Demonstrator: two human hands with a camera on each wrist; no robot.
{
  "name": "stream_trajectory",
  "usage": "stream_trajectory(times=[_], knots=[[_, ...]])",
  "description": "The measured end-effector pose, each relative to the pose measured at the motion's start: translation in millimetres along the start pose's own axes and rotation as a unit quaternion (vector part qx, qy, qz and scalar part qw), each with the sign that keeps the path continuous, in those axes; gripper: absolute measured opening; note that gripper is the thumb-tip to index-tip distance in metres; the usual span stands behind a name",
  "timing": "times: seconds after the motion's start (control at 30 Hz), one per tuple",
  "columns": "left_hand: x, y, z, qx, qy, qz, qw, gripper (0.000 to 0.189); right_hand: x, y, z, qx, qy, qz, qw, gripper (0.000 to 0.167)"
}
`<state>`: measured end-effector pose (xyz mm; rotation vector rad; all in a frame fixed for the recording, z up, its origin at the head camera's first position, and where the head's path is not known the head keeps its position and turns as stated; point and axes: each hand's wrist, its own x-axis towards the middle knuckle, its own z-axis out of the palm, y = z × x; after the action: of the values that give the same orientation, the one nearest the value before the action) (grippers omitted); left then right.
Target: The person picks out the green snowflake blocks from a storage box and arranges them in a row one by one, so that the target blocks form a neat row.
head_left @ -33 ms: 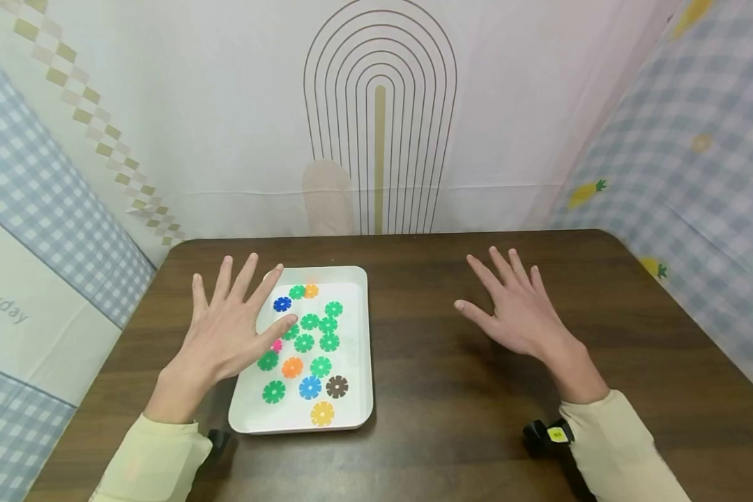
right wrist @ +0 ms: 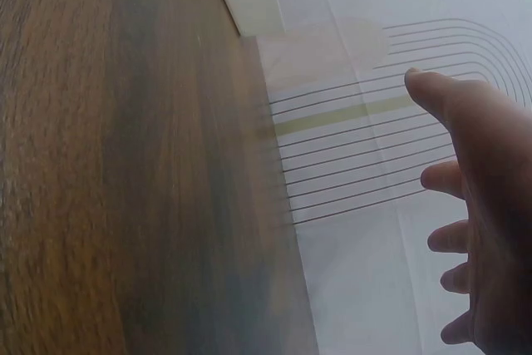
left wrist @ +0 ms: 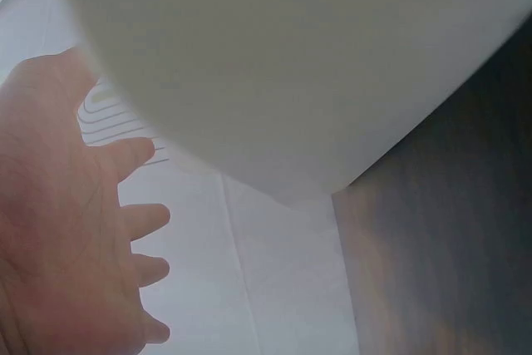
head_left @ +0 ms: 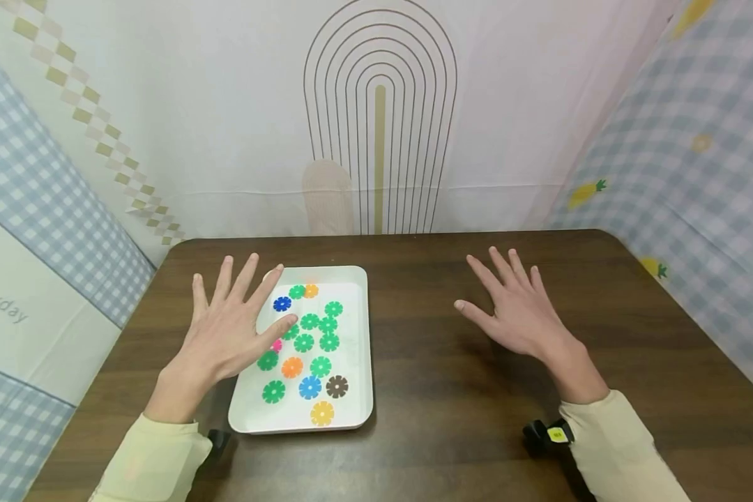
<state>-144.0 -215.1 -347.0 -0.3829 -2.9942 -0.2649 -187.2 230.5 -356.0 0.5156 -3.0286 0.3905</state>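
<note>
My left hand (head_left: 229,335) has its fingers spread and holds nothing; its thumb and index finger overlap the left side of a white tray (head_left: 365,348) in the head view. In the tray lie several flower-shaped plastic discs, mostly green, such as a green disc (head_left: 273,392), with a dark blue disc (head_left: 282,304), an orange disc (head_left: 292,367), a light blue disc (head_left: 310,388), a brown disc (head_left: 337,387) and a yellow disc (head_left: 322,413). A pink disc (head_left: 277,346) is partly hidden by the left thumb. Over the table's right half, my right hand (head_left: 519,314) is spread too, with nothing in it.
The dark wooden table (head_left: 427,446) ends at a white cloth backdrop (head_left: 226,104) with a printed arch. A blue checked cloth (head_left: 696,174) hangs along the right side. In the left wrist view, the tray's pale side (left wrist: 249,56) fills much of the top.
</note>
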Motion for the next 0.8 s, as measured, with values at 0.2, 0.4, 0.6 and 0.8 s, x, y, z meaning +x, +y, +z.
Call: stream_trajectory(times=[0.2, 0.4, 0.6, 0.8], knots=[[1.0, 2.0, -4.0, -0.010, -0.008, -0.001, 0.9999, 0.087, 1.8, -1.2, -1.9, 0.010, 0.006, -0.007, 0.9999, 0.085], [-2.2, 1.2, -9.1, -0.039, -0.028, -0.010, 0.9988, 0.090, 1.7, -10.9, 4.5, 0.083, 0.057, -0.035, 0.9943, 0.077], [-6.0, -1.7, -9.4, -0.044, -0.055, -0.055, 0.9960, 0.076, 9.2, -42.4, 10.6, 0.213, 0.120, -0.081, 0.9663, 0.051], [-9.8, -8.3, -5.8, -0.075, -0.095, -0.097, 0.9880, 0.062, 22.3, -90.4, 16.7, 0.278, 0.101, -0.123, 0.9474, 0.022]])
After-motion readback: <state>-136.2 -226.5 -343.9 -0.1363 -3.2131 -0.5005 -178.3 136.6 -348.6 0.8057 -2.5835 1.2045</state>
